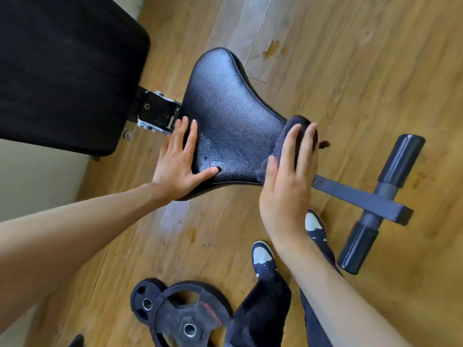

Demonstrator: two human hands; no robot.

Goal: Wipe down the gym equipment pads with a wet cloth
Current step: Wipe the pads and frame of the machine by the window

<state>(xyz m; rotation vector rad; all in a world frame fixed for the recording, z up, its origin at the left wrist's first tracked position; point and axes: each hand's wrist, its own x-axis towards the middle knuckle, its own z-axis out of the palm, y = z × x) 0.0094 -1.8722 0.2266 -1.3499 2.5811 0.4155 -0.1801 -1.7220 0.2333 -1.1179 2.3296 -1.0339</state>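
A dark, bunched terry cloth (280, 142) lies pressed against the 3 o'clock edge of a black, grained vinyl seat pad (225, 108), which fills the middle of the view. The cloth looks soft, limp and light. It is best worked under a flat palm, as here, and it would probably slip if only pinched. The right hand (288, 186) lies over it with fingers straight and together, pressing rather than gripping. The left hand (180, 164) braces the pad's 8 o'clock corner, fingers straight along the side edge and thumb laid on the top face; it grips nothing. Droplets and a wet sheen show near that thumb, so the vinyl is likely slick there. The pad looks firm, cushioned and fixed to its frame, so it should take steady pressure. At 9 o'clock from the seat a scuffed metal hinge bracket (157, 113) joins it to a larger black back pad (62, 71). At 4 o'clock a grey bar carries two dark foam leg rollers (400, 159). Black weight plates (185, 316) lie on the wooden floor (350, 71) at 6 o'clock; one bears red lettering, too blurred to read. No other writing or brand shows.
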